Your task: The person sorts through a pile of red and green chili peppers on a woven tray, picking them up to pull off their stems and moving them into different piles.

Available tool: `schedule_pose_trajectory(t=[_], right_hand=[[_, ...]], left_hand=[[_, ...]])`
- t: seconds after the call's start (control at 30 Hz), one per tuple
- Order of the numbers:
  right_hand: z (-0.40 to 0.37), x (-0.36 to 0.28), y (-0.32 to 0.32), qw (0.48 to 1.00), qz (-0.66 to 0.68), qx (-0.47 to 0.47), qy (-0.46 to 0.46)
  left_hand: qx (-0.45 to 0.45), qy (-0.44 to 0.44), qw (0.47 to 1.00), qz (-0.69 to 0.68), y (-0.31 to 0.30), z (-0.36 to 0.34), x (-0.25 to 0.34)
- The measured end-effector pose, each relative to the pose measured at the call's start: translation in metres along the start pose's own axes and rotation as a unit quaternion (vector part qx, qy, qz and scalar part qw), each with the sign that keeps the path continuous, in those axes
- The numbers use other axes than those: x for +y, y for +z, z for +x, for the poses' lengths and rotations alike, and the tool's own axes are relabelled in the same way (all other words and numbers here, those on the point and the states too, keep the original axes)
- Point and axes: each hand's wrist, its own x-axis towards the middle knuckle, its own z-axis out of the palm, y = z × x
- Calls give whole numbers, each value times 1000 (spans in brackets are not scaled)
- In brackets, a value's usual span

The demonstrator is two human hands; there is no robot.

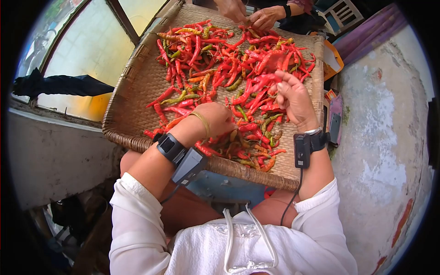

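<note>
A shallow woven basket tray holds a wide heap of chili peppers, mostly red with some green, orange and yellowish ones. Low over the near part of the heap, my left hand is closed, knuckles up. Its fingertips are hidden, so what they hold cannot be made out. To the right, my right hand is raised above the peppers with thumb and fingers pinched. A red chili pepper, blurred by motion, is at its fingertips. Darker, browner peppers lie near the front rim.
Another person's hands work at the far edge of the tray. Windows and a folded dark umbrella are on the left. A worn wall stands on the right, with a phone near it. The tray's near rim is above my legs.
</note>
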Motion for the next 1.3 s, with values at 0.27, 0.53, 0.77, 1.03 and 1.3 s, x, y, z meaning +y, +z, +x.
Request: schedule_pose_trajectory(t=[0.27,0.53,0.77,1.03,1.3], right_hand=[[-2,10,9,999,26,43,11],[-13,43,53,976,-180,-121,35],[-15,42,59,964,-229,-133,35],[-15,41,56,949,-265,-151,74],[-15,33,57,967,-166,-122,151]], left_hand=[[-76,32,992,97,-4,-11,-17],[-173,-4,979,104,-5,-5,-11],[-64,-92,981,159,7,1,-13],[-26,-56,985,162,4,4,-18],[160,-71,984,-28,-7,-2,-15]])
